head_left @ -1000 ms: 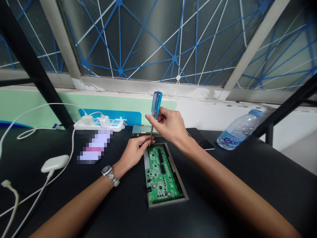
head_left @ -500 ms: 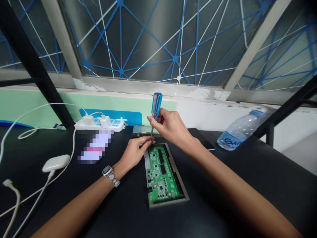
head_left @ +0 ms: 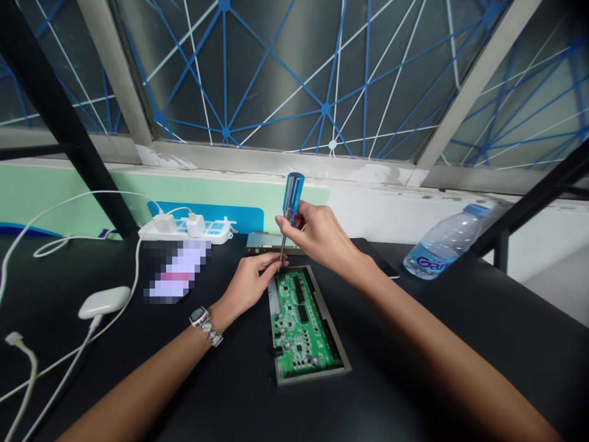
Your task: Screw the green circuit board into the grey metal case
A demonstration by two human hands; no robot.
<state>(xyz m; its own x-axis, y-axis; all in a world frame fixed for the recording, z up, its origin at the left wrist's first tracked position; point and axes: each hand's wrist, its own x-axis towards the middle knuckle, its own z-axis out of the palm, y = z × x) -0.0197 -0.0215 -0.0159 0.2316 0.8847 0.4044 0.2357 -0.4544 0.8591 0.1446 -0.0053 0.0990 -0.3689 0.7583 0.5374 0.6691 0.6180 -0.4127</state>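
A green circuit board [head_left: 301,328] lies in a shallow grey metal tray [head_left: 338,350] on the black table. My right hand [head_left: 317,236] is closed round the blue handle of a screwdriver [head_left: 289,199], held upright with its tip at the board's far left corner. My left hand [head_left: 251,282], with a watch on its wrist, pinches the screwdriver's shaft near the tip, right at that corner. What lies under the tip is hidden by my fingers.
A white power strip [head_left: 184,230] with plugs and white cables sits at the back left, a white charger puck [head_left: 103,302] in front of it. A plastic water bottle [head_left: 444,245] lies on its side at the right. A flat metal part [head_left: 264,242] rests behind the board.
My right hand's fingers have shifted slightly on the screwdriver handle, and the handle has tilted a touch to the right. The left hand and board stay put.
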